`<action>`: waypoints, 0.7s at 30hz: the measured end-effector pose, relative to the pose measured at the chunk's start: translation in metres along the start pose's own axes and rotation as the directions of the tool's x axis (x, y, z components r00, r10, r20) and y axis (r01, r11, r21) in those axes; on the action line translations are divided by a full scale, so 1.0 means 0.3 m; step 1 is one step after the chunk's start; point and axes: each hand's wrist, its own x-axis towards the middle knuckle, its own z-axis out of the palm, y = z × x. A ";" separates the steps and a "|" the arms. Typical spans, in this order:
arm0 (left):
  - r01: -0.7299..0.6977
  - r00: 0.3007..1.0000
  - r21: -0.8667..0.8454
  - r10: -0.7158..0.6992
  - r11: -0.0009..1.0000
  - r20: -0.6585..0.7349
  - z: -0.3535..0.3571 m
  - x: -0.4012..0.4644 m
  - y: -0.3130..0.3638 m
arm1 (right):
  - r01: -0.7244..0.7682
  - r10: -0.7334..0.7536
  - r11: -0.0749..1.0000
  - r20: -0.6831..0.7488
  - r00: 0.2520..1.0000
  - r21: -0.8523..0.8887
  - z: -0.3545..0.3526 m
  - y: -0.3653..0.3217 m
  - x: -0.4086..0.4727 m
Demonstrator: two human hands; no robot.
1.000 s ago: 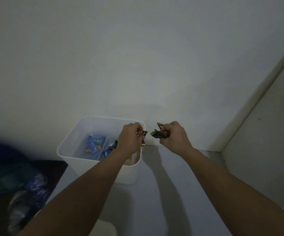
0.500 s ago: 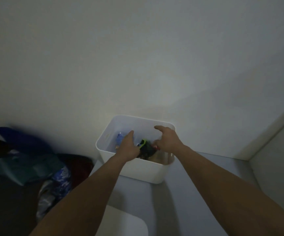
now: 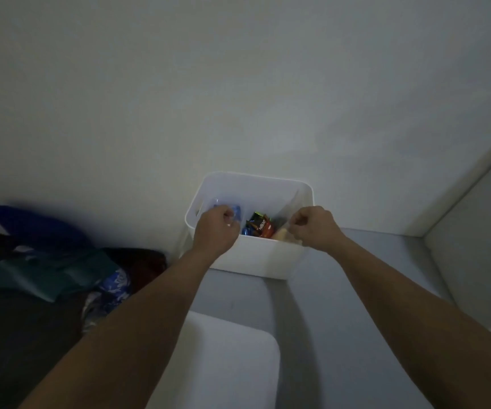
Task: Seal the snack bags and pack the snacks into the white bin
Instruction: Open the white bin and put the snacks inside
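Bin [image 3: 268, 261] stood on tabletop [image 3: 341, 290] against wall. Snacks [image 3: 258, 225] lay inside — dark and orange packs mid-bin. Left hand [image 3: 217, 228] over near-left rim, fingers curled; blue pack [image 3: 236, 213] just beyond, grip unclear. Right hand [image 3: 315, 225] curled at near-right rim — contents indiscernible.

One head cam only, wide-angle, worn on the person's head, facing fwd and down along both forearms toward the wall. Both hands, left [image 3: 216, 228] and right [image 3: 312, 227], sit near frame centre at arm's reach over the near rim of the white bin [image 3: 253, 259], which stands against the wall; dark clutter fills lower left, wall fills the top half. No 2nd view, so no overlap w/ another cam.
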 end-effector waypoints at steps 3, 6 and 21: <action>-0.103 0.993 0.064 0.106 0.993 -0.058 -0.006 -0.051 -0.045 | -0.044 0.040 0.996 0.046 0.998 0.079 0.018 0.001 -0.077; -0.157 0.979 0.123 0.171 0.980 -0.108 -0.012 -0.120 -0.097 | -0.108 0.098 0.992 0.136 0.986 0.065 0.044 0.013 -0.150; 0.384 0.822 0.479 -0.529 0.789 0.213 -0.134 -0.632 -0.521 | -0.430 0.410 0.900 0.484 0.773 -0.075 0.440 0.160 -0.654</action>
